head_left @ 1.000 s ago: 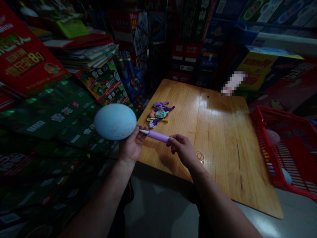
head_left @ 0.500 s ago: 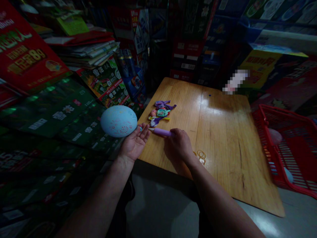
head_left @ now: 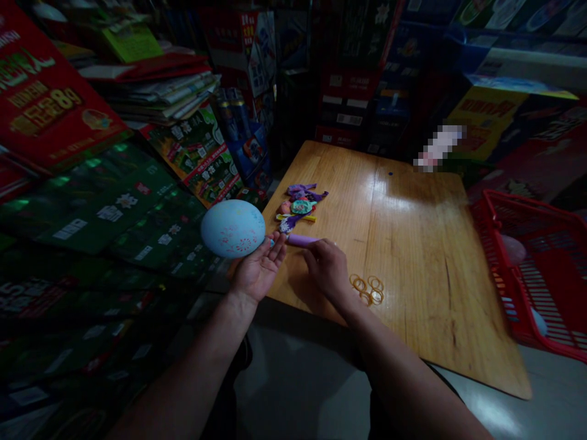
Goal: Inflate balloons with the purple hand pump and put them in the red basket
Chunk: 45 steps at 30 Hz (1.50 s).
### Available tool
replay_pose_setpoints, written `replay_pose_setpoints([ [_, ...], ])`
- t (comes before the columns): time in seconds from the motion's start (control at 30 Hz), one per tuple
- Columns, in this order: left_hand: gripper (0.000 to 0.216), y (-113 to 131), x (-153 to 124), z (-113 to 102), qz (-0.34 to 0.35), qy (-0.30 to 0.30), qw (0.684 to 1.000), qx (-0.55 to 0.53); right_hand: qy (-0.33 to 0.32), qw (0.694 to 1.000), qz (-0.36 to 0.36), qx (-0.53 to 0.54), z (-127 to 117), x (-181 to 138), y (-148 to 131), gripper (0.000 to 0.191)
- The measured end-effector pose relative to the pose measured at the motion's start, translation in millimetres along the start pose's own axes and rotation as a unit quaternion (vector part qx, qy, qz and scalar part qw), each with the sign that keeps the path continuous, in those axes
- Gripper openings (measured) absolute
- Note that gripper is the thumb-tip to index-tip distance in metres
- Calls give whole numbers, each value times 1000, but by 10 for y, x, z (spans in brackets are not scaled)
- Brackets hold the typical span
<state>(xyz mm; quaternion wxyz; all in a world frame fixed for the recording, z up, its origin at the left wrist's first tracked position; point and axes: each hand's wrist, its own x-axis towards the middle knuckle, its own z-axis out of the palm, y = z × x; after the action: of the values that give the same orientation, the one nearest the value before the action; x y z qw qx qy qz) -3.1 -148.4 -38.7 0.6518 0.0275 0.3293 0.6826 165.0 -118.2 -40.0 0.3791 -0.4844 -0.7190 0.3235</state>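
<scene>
**At the worktop edge: a blue balloon in one hand, a purple pump under the other**

Over the near left corner of the wooden worktop (head_left: 413, 244) we see two bare hands. Our left hand (head_left: 259, 272) is turned palm up, fingers spread a little, and its grip pinches the neck of a round blue balloon (head_left: 233, 228) between the fingertips. The balloon is full of air and has small pink and red flower prints on it. It hangs out past the left edge of the worktop, above the dark boxes.

Our right hand (head_left: 326, 266) rests on the worktop just beside the left hand. Its fingers are curled down onto the near end of a purple pump (head_left: 302, 240), which lies flat on the wood. We cannot tell if that grip is squeezed tight around the pump or only lying on top of it. The pump's tip points at the balloon's neck and sits very near it.

Just behind the pump is a small pile of flat balloons (head_left: 299, 205), purple, yellow, pink and teal. Near the right wrist lie some thin rubber bands (head_left: 367, 288). A red basket (head_left: 527, 269) stands at the right side of the worktop. Stacked printed boxes (head_left: 114, 201) fill the left side.
</scene>
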Motion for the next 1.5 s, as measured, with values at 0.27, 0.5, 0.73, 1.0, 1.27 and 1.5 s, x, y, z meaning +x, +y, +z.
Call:
replay_pose_setpoints([
  [0.27, 16, -298, -126, 57, -31, -64, 996, 60, -126, 878, 198, 418, 191, -66, -207, 30],
  [0.5, 18, -331, -192, 69, -57, -79, 995, 33, -124, 859, 179, 463, 112, -66, -203, 23],
  [0.73, 22, -350, -202, 88, -42, -66, 993, 86, -172, 870, 175, 428, 51, -73, -174, 23],
  [1.0, 36, -367, -238, 82, -35, -76, 989, 124, -199, 866, 159, 430, 50, -106, -142, 32],
  [1.27, 18, -323, -273, 71, -63, -66, 992, 86, -216, 865, 139, 430, 32, -104, -150, 31],
  [1.5, 19, -327, -329, 87, -31, -68, 994, 85, -195, 878, 148, 412, -2, -130, -230, 32],
])
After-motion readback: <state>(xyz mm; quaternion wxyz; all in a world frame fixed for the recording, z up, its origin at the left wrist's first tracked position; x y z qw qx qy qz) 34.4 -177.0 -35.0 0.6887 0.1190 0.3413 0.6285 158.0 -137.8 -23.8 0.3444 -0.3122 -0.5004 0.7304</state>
